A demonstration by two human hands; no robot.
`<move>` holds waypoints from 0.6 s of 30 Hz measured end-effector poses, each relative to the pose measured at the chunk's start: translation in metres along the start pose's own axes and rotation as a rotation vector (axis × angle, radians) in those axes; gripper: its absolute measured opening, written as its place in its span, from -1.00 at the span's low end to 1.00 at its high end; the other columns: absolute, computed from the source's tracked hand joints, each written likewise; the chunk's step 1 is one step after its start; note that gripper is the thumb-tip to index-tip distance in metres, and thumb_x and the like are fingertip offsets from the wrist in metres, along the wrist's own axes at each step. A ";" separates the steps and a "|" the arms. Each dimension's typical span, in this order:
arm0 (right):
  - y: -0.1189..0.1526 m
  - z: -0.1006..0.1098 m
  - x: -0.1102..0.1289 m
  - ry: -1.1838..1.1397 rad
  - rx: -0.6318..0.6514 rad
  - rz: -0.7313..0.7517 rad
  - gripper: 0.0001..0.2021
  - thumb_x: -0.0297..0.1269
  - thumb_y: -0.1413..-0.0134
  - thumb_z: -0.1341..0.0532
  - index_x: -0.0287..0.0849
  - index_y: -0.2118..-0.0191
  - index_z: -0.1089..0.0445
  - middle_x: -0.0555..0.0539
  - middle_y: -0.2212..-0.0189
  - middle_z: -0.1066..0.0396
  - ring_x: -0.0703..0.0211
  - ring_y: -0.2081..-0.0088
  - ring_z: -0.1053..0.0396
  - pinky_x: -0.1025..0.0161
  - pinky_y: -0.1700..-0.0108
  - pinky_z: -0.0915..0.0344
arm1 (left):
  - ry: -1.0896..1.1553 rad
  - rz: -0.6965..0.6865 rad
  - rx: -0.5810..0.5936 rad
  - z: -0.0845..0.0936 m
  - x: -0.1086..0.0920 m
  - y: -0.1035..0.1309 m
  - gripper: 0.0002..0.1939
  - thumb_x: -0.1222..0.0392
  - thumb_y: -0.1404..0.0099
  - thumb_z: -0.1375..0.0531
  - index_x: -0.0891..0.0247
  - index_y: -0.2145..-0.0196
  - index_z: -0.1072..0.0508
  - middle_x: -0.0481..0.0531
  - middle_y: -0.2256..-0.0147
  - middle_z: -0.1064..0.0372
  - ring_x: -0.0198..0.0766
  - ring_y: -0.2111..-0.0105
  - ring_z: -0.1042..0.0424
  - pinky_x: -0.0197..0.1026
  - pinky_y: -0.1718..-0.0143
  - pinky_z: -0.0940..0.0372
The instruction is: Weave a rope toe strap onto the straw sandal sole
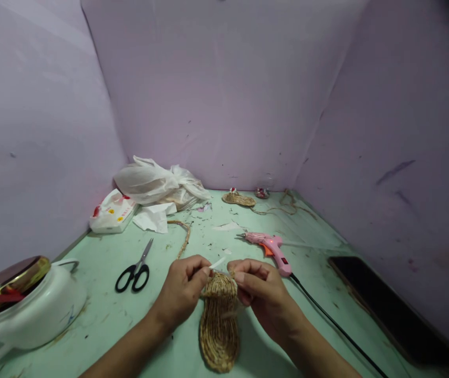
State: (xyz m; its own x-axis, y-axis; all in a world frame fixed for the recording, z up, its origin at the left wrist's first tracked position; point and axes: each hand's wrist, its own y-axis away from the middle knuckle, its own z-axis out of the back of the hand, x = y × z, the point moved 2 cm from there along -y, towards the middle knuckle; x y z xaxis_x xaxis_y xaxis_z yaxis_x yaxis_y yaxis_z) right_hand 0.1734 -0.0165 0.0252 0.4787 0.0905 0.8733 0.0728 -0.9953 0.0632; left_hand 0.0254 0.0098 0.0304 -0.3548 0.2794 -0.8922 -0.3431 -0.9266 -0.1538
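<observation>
Sole: woven sole of coarse tan fibre, ribbed in long coiled ovals, between the hands at the view's 6 o'clock; directions below run from it.
Left hand: thumb and forefinger pinch a smooth white strip above the sole's 12 o'clock end.
Right hand: fingers curled, thumb near the fingertips by the sole's 1 o'clock edge; cannot tell what they grip.
Glue gun: glossy pink plastic, orange trigger, 1 o'clock.
Scissors: black looped handles, slim metal blades, 10 o'clock.
Small sandal: similarly woven, 12 o'clock.
Bench: pale green, scuffed.
</observation>
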 end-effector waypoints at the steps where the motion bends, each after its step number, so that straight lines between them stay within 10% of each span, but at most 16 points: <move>1: 0.003 -0.003 0.003 -0.031 0.019 -0.012 -0.86 -0.31 0.38 -0.35 -0.26 0.64 -0.43 0.03 0.63 -0.28 0.45 0.69 -0.06 0.41 0.64 0.03 | 0.058 0.027 -0.015 0.002 0.002 -0.002 -0.75 0.10 -0.12 -0.02 0.31 0.56 -0.33 -0.06 0.63 -0.18 -0.36 0.61 -0.14 -0.30 0.57 -0.09; 6: 0.008 -0.003 0.020 -0.096 0.059 0.040 -0.88 -0.31 0.44 -0.35 -0.22 0.69 -0.42 0.02 0.59 -0.29 0.43 0.68 -0.09 0.39 0.65 -0.02 | -0.097 0.077 -0.303 0.040 0.025 -0.026 -0.72 0.14 -0.12 0.06 0.32 0.53 -0.36 -0.09 0.70 -0.14 -0.35 0.67 -0.14 -0.27 0.56 -0.15; 10: -0.003 0.008 0.008 0.039 -0.080 0.001 -0.89 -0.32 0.36 -0.34 -0.23 0.62 -0.45 0.00 0.57 -0.33 0.44 0.67 -0.04 0.41 0.66 0.02 | -0.338 0.036 -0.375 0.059 0.038 -0.037 -0.86 0.24 0.01 -0.12 0.28 0.50 -0.48 0.06 0.48 -0.40 -0.11 0.35 -0.37 -0.09 0.22 -0.22; 18: 0.000 0.002 -0.005 0.161 -0.008 -0.058 -0.87 -0.30 0.30 -0.33 -0.27 0.59 -0.43 0.06 0.65 -0.26 0.45 0.66 -0.01 0.43 0.66 0.10 | -0.439 -0.500 -0.111 0.009 -0.016 0.006 -0.78 0.29 -0.21 -0.06 0.21 0.35 -0.51 0.09 0.38 -0.41 -0.18 0.31 -0.35 -0.08 0.22 -0.24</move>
State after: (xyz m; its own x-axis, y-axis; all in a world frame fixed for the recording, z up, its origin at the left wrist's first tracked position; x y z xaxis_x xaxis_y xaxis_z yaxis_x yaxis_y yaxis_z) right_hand 0.1724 -0.0173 0.0196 0.3271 0.1421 0.9342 0.0889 -0.9889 0.1193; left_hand 0.0212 0.0024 0.0480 -0.5053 0.7362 -0.4502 -0.4750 -0.6729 -0.5671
